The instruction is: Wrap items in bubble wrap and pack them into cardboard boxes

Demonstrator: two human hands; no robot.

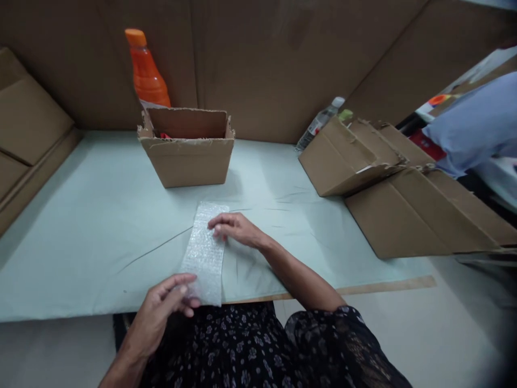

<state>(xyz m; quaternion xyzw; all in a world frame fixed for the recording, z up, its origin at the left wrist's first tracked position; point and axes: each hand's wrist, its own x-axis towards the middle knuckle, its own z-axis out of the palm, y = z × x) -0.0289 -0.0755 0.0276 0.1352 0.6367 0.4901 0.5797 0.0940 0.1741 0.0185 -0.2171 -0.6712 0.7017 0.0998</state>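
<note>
A flat, narrow piece of clear bubble wrap (205,253) lies lengthwise on the pale cloth-covered table, its near end reaching the front edge. My left hand (167,299) is at its near left corner, with curled fingers and thumb closed on that edge. Over the upper right part of the wrap is my right hand (236,229), its thumb and fingers bent together against the sheet. Whether anything lies inside the wrap, I cannot tell.
Behind the wrap stands an open cardboard box (189,161) with something red inside. An orange bottle (149,78) rises behind it. More cardboard boxes (420,215) and a clear bottle (321,124) are at the right. Cardboard panels (258,64) wall the back; a person's blue sleeve (476,124) shows far right.
</note>
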